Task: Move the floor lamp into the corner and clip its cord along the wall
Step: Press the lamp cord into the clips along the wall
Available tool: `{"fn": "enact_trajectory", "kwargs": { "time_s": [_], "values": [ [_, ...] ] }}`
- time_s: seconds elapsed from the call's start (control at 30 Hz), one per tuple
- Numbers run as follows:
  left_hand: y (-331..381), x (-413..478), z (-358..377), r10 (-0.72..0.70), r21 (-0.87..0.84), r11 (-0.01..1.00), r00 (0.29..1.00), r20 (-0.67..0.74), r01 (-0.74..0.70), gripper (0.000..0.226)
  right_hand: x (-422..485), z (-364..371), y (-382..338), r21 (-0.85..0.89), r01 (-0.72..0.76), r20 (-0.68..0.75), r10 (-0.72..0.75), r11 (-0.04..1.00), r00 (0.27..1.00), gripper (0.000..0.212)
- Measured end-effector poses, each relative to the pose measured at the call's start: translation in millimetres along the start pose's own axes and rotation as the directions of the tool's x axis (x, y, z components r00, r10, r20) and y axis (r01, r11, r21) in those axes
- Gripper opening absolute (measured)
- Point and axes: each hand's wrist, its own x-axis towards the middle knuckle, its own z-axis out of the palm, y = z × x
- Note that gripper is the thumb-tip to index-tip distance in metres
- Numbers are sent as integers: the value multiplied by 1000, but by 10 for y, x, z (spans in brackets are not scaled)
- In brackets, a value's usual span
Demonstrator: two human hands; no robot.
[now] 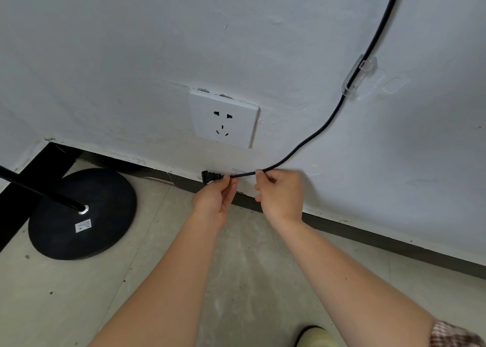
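The floor lamp's round black base [81, 212] stands on the floor at the left, in the corner, with its black pole [39, 189] leaning out of frame. Its black cord [323, 128] runs down the white wall through a clear plastic clip [359, 74] and curves left. My left hand [214, 199] pinches the cord just behind the black plug [210, 176], which points left, just below the socket. My right hand [280, 194] pinches the cord a little further right. Both hands are near the dark skirting.
A white wall socket [223, 118] sits on the wall just above the plug. A dark skirting board [368, 235] runs along the wall's foot. A black frame [34, 173] stands in the corner behind the lamp base. A shoe tip [315, 336] shows at the bottom edge.
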Motion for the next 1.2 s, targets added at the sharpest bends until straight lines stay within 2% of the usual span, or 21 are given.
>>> {"fn": "enact_trajectory", "kwargs": {
  "time_s": [0.23,0.4,0.9,1.0,1.2],
  "values": [
    [24,-6,-4,30,14,999,998,-57,-29,5,3,-19,-4,-24,4,6,-4,1000,1000,39],
    [25,-36,27,108,66,993,988,-112,-101,4,15,-8,-27,6,-27,-6,27,1000,1000,36],
    [28,-25,-10,118,213,971,992,-39,-107,7,39,-40,23,-1,-64,-22,64,998,998,31],
    [26,-20,-14,138,217,968,990,-31,-128,14,34,-47,4,-21,-53,-26,53,998,998,31],
    [-7,-15,-6,167,219,963,985,-33,-156,12,29,-41,0,-48,-94,-20,93,994,995,30]
  ]
}}
